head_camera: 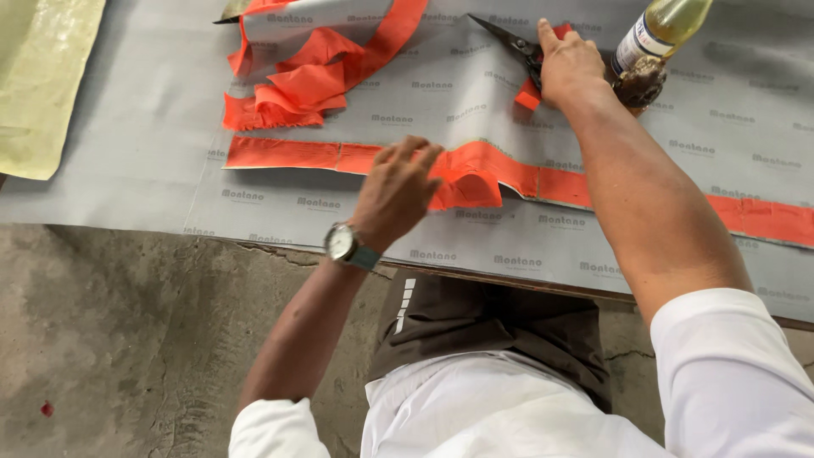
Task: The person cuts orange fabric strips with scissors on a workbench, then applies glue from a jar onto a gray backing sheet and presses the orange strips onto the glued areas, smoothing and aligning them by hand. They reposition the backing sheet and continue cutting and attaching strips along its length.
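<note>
A long orange strip (280,153) lies across the grey printed sheet (475,229) on the table. My left hand (395,192), with a wristwatch on the wrist, presses down on the strip where it buckles up into a fold (475,180). My right hand (570,64) reaches to the far side and closes on the orange handles of a pair of scissors (507,37), whose dark blades point left, resting on the sheet.
A heap of loose orange strips (305,76) lies at the back left. A glass bottle of yellowish liquid (657,34) stands just right of my right hand. A yellow-green sheet (42,85) sits at far left. The table edge (509,284) runs above a concrete floor.
</note>
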The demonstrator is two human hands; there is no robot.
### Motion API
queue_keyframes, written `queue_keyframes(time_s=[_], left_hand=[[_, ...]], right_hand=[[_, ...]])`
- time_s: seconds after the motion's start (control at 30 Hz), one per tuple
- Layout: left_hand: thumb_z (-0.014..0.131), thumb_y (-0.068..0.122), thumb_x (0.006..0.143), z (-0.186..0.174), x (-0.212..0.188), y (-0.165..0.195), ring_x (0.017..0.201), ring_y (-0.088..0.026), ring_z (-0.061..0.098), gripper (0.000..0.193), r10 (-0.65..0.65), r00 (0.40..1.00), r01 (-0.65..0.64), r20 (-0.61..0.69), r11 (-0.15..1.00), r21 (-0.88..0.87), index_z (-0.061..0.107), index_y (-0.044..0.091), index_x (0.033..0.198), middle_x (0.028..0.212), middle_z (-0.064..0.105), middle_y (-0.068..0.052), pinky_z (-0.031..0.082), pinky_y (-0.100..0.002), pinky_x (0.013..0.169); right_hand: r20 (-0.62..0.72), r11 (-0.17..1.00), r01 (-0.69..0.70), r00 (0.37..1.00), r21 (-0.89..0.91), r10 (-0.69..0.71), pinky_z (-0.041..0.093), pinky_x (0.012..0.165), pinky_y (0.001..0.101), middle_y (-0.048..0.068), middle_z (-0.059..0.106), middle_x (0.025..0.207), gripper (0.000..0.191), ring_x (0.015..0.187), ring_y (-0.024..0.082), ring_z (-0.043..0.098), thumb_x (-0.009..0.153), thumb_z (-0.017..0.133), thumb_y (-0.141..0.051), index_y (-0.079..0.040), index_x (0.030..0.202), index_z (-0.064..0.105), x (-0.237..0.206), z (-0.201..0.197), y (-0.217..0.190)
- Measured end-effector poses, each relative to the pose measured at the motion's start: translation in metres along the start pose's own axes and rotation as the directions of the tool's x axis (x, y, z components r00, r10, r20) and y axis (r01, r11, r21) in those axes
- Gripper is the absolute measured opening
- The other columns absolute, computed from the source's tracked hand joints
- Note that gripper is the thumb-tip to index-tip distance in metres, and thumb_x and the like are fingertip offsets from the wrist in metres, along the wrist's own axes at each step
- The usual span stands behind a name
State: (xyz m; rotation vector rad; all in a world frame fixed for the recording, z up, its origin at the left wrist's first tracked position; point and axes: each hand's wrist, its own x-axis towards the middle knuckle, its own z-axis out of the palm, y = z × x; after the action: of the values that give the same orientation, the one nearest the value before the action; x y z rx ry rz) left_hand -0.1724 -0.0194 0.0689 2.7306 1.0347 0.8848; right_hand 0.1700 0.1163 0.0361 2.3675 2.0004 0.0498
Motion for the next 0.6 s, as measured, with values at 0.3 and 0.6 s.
queue_keyframes(time_s=[0.3, 0.6], left_hand=[[0.059, 0.006, 0.096, -0.002, 0.006, 0.01, 0.076, -0.039, 0.066, 0.01, -0.221, 0.97, 0.244, 0.103, 0.902, -0.357, 0.054, 0.0, 0.102, 0.08, 0.066, -0.021, 0.051, -0.046, 0.068], [0.054, 0.007, 0.098, -0.059, -0.003, -0.012, 0.059, -0.022, 0.059, 0.009, -0.5, 0.834, 0.55, 0.233, 0.731, -0.404, 0.055, 0.001, 0.104, 0.071, 0.065, -0.015, 0.047, -0.041, 0.054]], right_hand=[[0.044, 0.991, 0.072, 0.996, 0.113, -0.078, 0.046, 0.105, 0.0455, 0.023, 0.05, 0.144, 0.1, 0.131, 0.041, 0.051, 0.079, 0.078, -0.009, -0.023, 0.164, 0.026, 0.008, -0.023, 0.008], [-0.239, 0.937, 0.184, 0.964, 0.296, -0.114, 0.052, 0.1, 0.042, 0.014, 0.071, 0.13, 0.064, 0.116, 0.032, 0.067, 0.086, 0.082, -0.017, -0.018, 0.146, 0.058, 0.015, -0.055, -0.003]])
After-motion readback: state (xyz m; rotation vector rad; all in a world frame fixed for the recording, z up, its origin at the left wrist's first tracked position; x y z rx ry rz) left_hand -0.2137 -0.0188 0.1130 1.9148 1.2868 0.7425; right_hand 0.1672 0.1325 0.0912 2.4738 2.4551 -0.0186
